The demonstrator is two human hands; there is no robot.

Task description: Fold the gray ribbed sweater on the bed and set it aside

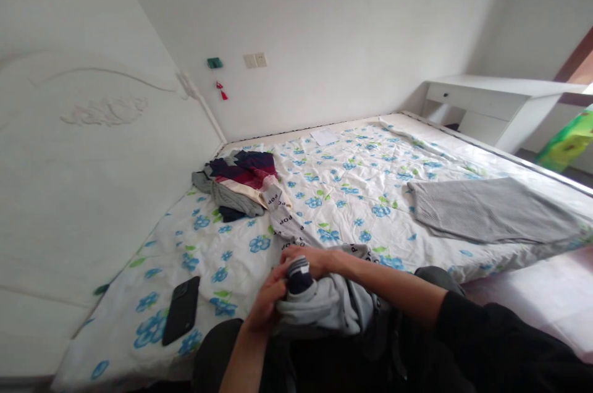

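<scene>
My left hand [266, 301] and my right hand [303, 259] meet in front of me, both gripping a light grey sweatshirt [319, 309] bunched in my lap. A dark navy ribbed cuff [299, 275] sticks up between my fingers. A long grey sleeve [287, 223] printed with "POP" stretches away toward a heap of mixed clothes [236, 186] in navy, maroon and grey stripes. To the left of my left hand, a black phone [180, 311] lies face down on the blue-flowered quilt [231, 257].
A flat grey ribbed garment [486, 211] lies on the quilt's right side, and a sheet of paper [324, 135] lies near the far edge. A white carved headboard [102, 112] rises on the left. A white desk [491, 102] stands beyond the bed.
</scene>
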